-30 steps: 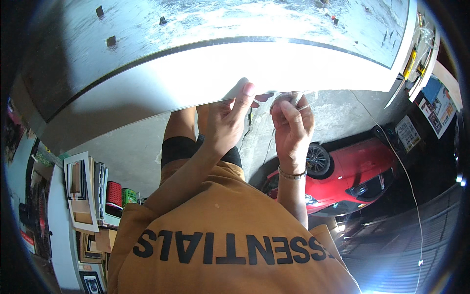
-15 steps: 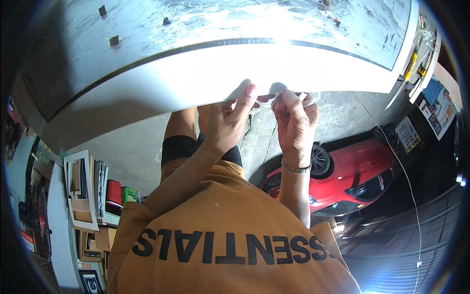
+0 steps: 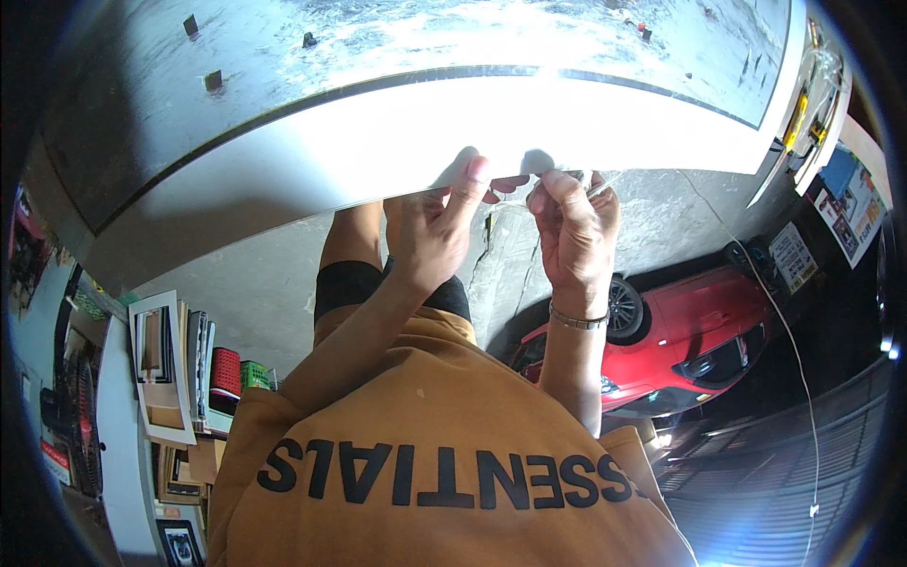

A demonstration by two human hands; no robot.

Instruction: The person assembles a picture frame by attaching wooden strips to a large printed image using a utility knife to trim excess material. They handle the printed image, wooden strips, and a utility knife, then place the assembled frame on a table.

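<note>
Our left hand (image 3: 436,231) pinches the white-bordered panel (image 3: 605,118) at its near edge, thumb above, fingers below. Right hand (image 3: 578,234) curls just beside; how closed, on what, we cannot tell. Panel spans before us; red car (image 3: 690,326) to our right.

white-bordered picture panel (image 3: 406,109) | blue-white mottled image, dark inner line; face up, left end shadowed, centre glaring | small translucent piece (image 3: 598,189): beside panel's near edge, right of centre, mostly hidden, kind unclear
</note>
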